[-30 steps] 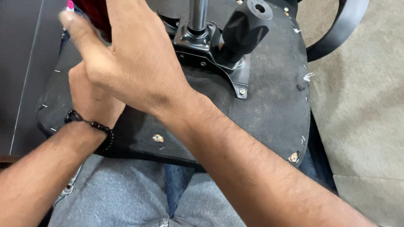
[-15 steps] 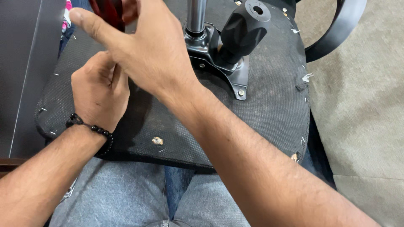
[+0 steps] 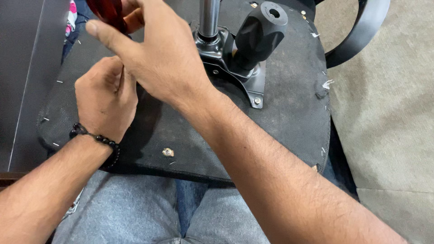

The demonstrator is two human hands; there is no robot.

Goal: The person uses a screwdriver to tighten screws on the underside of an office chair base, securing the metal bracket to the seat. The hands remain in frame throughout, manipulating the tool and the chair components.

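Here, right hand [image 3: 167, 58] grip clamped on red handle [image 3: 106, 13] | left hand [image 3: 106, 97] grip curled together | seat underside [image 3: 289, 113] right edge clear

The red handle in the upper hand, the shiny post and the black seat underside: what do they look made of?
Red handle in the right hand: glossy, see-through, likely plastic. Post: bright, mirror-like, probably polished or chromed steel. Seat underside: matte black woven fabric, fine weave showing, stapled at the edges. The left hand rests on it.

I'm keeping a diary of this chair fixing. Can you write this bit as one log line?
right hand: holds red tool handle | left hand: curled on seat underside | metal plate, black knob: untouched
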